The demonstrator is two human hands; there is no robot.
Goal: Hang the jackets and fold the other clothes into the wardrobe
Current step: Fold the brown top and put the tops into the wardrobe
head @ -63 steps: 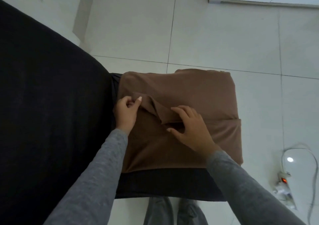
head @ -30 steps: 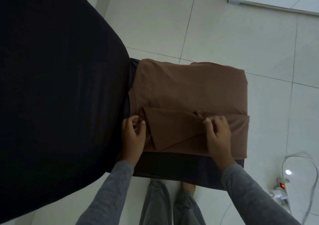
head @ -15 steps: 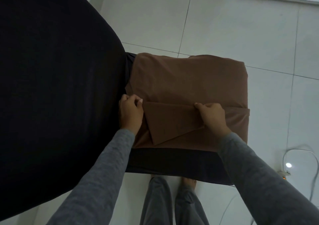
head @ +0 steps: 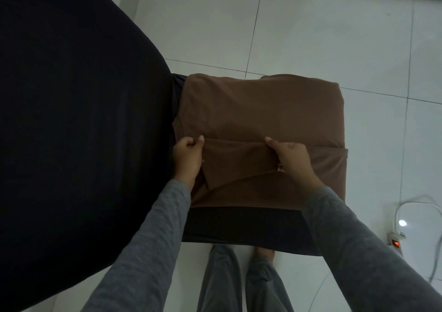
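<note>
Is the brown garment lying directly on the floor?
No, the garment lies on a black seat, raised above the floor.

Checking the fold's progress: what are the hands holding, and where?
The brown fabric garment: left hand and right hand each pinch one end of its folded-over flap's upper edge.

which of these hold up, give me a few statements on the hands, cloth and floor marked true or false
1. The left hand and right hand both pinch the cloth. True.
2. The cloth lies on the floor. False: it lies on a black surface.
3. A power strip with a red light sits on the floor. True.
4. The sleeves are red. False: they are grey.
</note>
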